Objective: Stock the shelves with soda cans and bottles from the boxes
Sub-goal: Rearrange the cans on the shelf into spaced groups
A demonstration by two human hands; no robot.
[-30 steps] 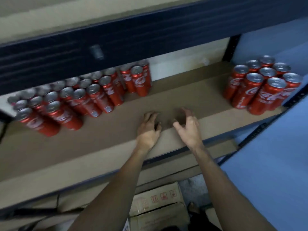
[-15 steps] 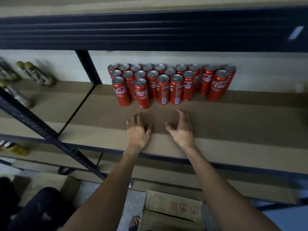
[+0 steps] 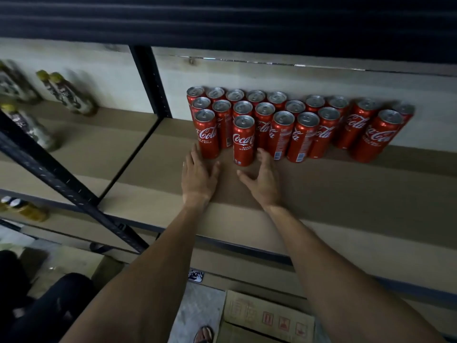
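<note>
1. Two hands lie open on the shelf board (image 3: 346,194) and hold nothing. The left hand (image 3: 197,177) and the right hand (image 3: 262,181) are palm-down, fingers straight and slightly spread, with a gap between the thumbs.
2. Just beyond the fingertips a block of soda cans (image 3: 306,127) stands upright in rows against the back wall. One front can (image 3: 243,142) stands forward of the rest, in line with the gap between the hands. The right fingers are just beside it, but I cannot tell if they touch.
3. Below the right forearm, a cardboard box (image 3: 267,318) sits on the floor with handling symbols printed on its flap. Its contents are hidden.
4. The cans are slim, tall cylinders, glossy red with white script and dull silver lids with pull tabs. The board is flat, matte and brown.
5. Left of the left hand, past a dark perforated upright post (image 3: 150,82), the next bay holds blurred bottles (image 3: 66,95) with yellow caps.
6. Bare board runs wide to the right of the right hand, in front of the cans. The shelf's front edge (image 3: 247,248) passes under both forearms. A dark upper beam (image 3: 222,18) hangs above the cans, and a diagonal brace (image 3: 61,184) crosses left of the left forearm.
</note>
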